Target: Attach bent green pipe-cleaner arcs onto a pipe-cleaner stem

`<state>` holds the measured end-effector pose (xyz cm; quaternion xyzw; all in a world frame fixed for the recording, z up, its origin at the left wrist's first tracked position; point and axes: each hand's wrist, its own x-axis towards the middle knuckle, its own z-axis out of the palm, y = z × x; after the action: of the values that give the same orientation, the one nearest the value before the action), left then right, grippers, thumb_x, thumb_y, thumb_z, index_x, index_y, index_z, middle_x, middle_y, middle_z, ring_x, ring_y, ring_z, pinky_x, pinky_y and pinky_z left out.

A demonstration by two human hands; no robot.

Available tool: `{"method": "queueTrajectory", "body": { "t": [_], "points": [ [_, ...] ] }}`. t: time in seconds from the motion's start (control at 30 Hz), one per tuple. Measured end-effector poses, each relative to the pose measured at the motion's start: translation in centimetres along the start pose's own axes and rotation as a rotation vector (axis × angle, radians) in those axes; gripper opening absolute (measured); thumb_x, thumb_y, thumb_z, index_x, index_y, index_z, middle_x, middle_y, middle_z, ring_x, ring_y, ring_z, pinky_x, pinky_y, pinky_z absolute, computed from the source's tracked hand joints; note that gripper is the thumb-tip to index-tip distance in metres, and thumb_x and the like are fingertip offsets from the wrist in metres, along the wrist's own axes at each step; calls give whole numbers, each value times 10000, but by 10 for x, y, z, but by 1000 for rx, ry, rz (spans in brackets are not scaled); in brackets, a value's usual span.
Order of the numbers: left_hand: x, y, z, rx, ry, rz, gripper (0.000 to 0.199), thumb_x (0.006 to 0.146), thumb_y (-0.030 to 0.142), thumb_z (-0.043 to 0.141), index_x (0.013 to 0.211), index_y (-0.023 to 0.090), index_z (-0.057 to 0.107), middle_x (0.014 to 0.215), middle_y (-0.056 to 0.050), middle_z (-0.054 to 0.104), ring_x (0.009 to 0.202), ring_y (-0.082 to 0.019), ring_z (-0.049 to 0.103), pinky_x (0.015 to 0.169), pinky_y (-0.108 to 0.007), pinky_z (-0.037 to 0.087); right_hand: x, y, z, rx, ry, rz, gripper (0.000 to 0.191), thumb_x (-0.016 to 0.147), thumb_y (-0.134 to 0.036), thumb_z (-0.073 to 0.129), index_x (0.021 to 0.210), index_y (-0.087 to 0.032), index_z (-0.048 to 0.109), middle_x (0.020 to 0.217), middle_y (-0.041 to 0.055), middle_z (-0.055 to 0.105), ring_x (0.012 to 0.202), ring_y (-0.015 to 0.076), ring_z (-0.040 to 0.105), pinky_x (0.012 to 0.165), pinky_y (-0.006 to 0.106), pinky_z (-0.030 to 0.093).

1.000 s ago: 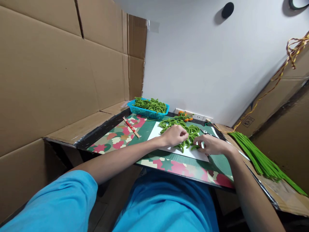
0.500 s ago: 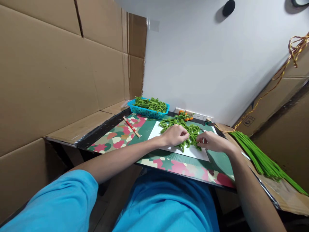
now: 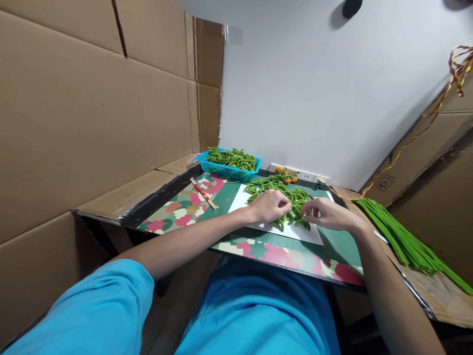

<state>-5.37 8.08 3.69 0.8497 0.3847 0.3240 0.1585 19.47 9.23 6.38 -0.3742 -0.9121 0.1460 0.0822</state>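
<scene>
Curled green fuzzy pieces point(image 3: 261, 185) lie heaped on a white sheet point(image 3: 238, 199) at the middle of the table. Over the front of this heap is my left hand point(image 3: 271, 205), its fingers pinched together; whatever is between them is too small to make out. Just to its right, my right hand point(image 3: 323, 213) hovers at the heap's right edge with its fingers bent and closed, their tips too small to read. A small gap separates the two hands.
A blue basket point(image 3: 226, 171) full of green pieces stands at the back left. Red-wrapped chopsticks point(image 3: 202, 193) lie on the patterned table mat point(image 3: 173, 209). Orange and green pieces point(image 3: 286, 176) are at the back, near a power strip point(image 3: 306, 176). Long green stems point(image 3: 402, 236) lie at the right.
My right hand has lifted slightly from the pieces and its fingers have shifted. My left hand has barely moved. The whole view has shifted a little.
</scene>
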Motion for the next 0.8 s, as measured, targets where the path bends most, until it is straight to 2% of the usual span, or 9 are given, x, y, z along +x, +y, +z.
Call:
{"method": "queueTrajectory", "body": {
  "t": [0.07,0.23,0.3,0.4,0.57,0.67,0.73,0.8],
  "points": [
    [0,0,-1,-1,0,6,417,925,312,562,538,176,487,504,33,411,512,-101,330,561,-294,222,1,3,-1,-2,74,27,232,960,-368,594,908,-202,747,768,32,729,657,168,612,616,277,411],
    [2,-4,-6,37,7,-14,418,945,340,552,563,174,532,525,19,471,518,-110,380,567,-292,237,7,24,0,-105,420,210,555,1018,-635,478,825,-188,746,592,36,622,560,170,517,587,295,343],
    [4,-7,-12,91,11,-16,430,959,353,541,568,176,535,528,12,489,519,-114,404,570,-293,237,9,36,1,-159,531,291,626,1033,-661,411,768,-191,729,595,55,628,585,185,534,602,300,332],
    [8,-16,-26,243,51,-6,422,982,364,514,606,181,568,573,-7,562,526,-122,438,586,-293,254,11,55,3,-222,632,438,581,1041,-592,418,751,-195,728,698,98,705,667,216,602,622,304,318],
    [15,-40,-56,473,174,-117,406,1000,401,474,700,200,660,631,-37,646,589,-172,552,600,-301,287,6,83,8,-277,781,795,459,1037,-439,426,934,-183,792,930,174,773,834,282,667,680,330,358],
    [19,-51,-71,587,224,-200,383,996,407,470,778,212,718,726,-63,713,699,-215,636,620,-311,313,1,102,15,-331,804,867,413,1022,-352,430,1069,-159,792,1083,198,757,1020,319,647,817,367,416],
    [20,-58,-80,631,234,-258,360,988,407,476,858,222,756,789,-74,745,774,-238,675,642,-311,345,-4,116,20,-370,791,889,394,988,-296,458,1155,-133,776,1231,210,714,1154,346,594,948,420,410],
    [21,-64,-90,653,245,-304,344,982,406,482,936,237,779,849,-76,769,824,-253,697,666,-311,374,-10,129,24,-385,783,975,423,960,-287,481,1219,-97,756,1313,234,667,1220,376,550,1018,471,380]
  ]
}}
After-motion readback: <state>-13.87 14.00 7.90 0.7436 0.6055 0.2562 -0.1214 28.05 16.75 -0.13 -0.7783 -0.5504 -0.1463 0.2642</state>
